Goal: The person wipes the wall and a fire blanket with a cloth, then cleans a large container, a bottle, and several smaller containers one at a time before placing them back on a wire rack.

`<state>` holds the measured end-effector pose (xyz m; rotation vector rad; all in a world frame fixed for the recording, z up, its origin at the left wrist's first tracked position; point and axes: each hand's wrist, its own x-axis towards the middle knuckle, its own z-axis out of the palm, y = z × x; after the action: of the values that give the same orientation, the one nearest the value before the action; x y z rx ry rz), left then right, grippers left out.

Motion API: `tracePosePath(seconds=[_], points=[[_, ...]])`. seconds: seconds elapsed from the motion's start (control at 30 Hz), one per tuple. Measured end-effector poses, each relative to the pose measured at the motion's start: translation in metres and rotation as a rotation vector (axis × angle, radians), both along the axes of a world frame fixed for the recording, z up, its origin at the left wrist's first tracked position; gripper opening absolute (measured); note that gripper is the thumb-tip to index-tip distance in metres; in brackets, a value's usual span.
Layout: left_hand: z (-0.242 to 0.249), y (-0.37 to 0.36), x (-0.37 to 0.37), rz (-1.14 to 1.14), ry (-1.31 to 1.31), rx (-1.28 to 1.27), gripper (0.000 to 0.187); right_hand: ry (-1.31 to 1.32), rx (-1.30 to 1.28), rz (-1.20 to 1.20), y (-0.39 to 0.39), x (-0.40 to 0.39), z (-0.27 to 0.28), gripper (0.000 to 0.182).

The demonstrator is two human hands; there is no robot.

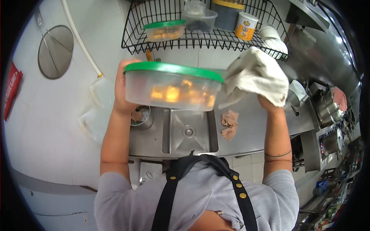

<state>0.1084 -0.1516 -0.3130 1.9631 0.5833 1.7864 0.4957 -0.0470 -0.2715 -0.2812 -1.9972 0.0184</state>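
Observation:
My left hand (123, 92) grips the left end of a translucent plastic food container (169, 90) with a green lid. Yellow-orange pieces show through its wall. It is held up in front of me, above the steel sink (188, 133), tilted slightly down to the right. In my right hand (268, 104) is a bunched white cloth (256, 77), whose left edge comes close to the container's right end. The cloth covers most of my right fingers. A crumpled pinkish-brown cloth (230, 125) lies on the steel counter, right of the sink.
A black wire rack (208, 43) on the wall holds another green-lidded container (165, 30), an orange-and-white tub (246, 26) and stacked white bowls (274, 40). A metal pot (143, 119) stands left of the sink. A strainer (56, 52) hangs at left; a stove with pots (332, 109) is at right.

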Motion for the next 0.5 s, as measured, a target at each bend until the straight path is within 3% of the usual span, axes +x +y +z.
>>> tracePosePath(seconds=[0.07,0.1,0.13,0.2,0.23,0.27,0.33,0.37,0.47,0.5], points=[[-0.012,-0.002,-0.003,-0.134,-0.359,-0.112,0.037,0.093,0.220,-0.161,0.005,0.012,0.011,0.048],[-0.017,0.002,-0.012,-0.205,-0.361,-0.054,0.017,0.265,0.228,-0.228,0.011,0.009,0.009,0.043],[-0.017,0.003,-0.013,-0.215,-0.334,-0.057,0.017,0.332,0.079,0.020,-0.004,0.005,0.021,0.028],[-0.016,0.001,-0.013,-0.414,-0.464,-0.004,0.012,0.440,0.215,-0.106,0.022,0.017,-0.002,0.019],[-0.015,0.002,-0.017,-0.429,-0.389,0.016,0.009,0.231,0.330,-0.305,-0.014,0.007,0.027,0.026],[-0.015,0.001,-0.019,-0.434,-0.370,0.012,0.009,0.235,-0.077,0.184,-0.034,0.002,0.026,0.032],[-0.017,0.003,-0.020,-0.443,-0.425,0.016,0.013,0.338,-0.534,0.790,-0.009,0.005,-0.002,0.034],[-0.018,0.010,-0.022,-0.452,-0.417,0.012,0.013,0.326,-0.579,0.770,-0.006,0.001,-0.016,0.033],[-0.025,0.028,-0.020,-0.590,-0.295,0.095,0.027,0.012,-0.382,0.386,-0.015,-0.044,-0.031,0.034],[-0.032,0.026,-0.014,-0.530,-0.478,-0.066,0.036,-0.066,-0.302,0.322,-0.015,-0.060,-0.033,0.035]])
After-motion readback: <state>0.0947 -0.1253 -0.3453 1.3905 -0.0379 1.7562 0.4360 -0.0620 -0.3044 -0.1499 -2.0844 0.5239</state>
